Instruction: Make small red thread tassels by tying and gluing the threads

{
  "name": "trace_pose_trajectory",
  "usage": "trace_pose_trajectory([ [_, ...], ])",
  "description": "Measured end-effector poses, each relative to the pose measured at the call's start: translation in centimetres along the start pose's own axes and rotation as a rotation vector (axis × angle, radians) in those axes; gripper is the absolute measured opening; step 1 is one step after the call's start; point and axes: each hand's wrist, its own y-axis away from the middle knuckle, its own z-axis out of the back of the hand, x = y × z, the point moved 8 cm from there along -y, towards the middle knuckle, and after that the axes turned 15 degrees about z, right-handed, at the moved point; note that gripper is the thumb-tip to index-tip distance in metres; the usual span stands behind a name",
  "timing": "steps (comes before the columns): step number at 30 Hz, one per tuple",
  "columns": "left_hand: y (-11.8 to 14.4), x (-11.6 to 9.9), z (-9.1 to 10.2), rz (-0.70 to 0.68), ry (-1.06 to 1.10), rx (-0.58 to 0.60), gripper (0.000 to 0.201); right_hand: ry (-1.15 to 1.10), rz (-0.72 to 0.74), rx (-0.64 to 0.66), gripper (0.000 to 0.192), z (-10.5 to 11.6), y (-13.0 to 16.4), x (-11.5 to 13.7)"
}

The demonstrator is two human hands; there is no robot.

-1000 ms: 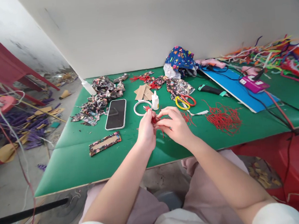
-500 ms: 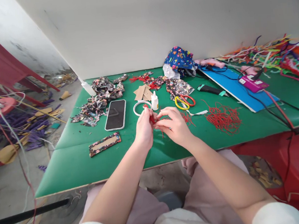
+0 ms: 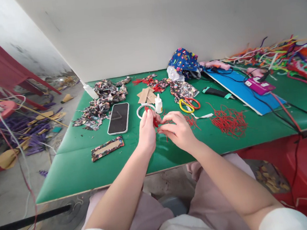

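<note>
My left hand (image 3: pixel 146 131) is closed on a small bundle of red string (image 3: pixel 155 122), whose strands stick out past the thumb. Close beside it, my right hand (image 3: pixel 178 127) pinches with thumb and fingertips at a thin red strand near the bundle; the exact grip is too small to make out. Just beyond my left fingers lies a white ring (image 3: pixel 138 112), partly hidden by that hand. A small white glue bottle (image 3: pixel 158 104) stands upright behind both hands. Yellow and red scissors (image 3: pixel 189 105) rest to the right, near a tangled pile of red string (image 3: pixel 229 121).
A phone (image 3: pixel 118 118) and a fabric-edged cardboard strip (image 3: pixel 107 148) lie left on the green table (image 3: pixel 75 172). Behind are floral fabric scraps (image 3: pixel 100 98) and cardboard pieces (image 3: pixel 146 95). Rightward are a cutter (image 3: pixel 217 93), a blue board (image 3: pixel 245 89) and cables.
My left hand has shifted slightly left, opening a small gap from the right fingertips and showing more of the red bundle. The right hand stays almost in place.
</note>
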Motion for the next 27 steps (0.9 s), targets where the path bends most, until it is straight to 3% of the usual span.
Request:
trace_pose_trajectory([
  [12, 0.2, -0.88, 0.48, -0.131, -0.094, -0.036, 0.026, -0.067, -0.003, 0.013, 0.009, -0.61, 0.21, -0.14],
  [27, 0.29, -0.98, -0.33, -0.045, 0.012, 0.038, 0.023, -0.07, 0.007, 0.009, 0.012, -0.73, 0.37, -0.12],
])
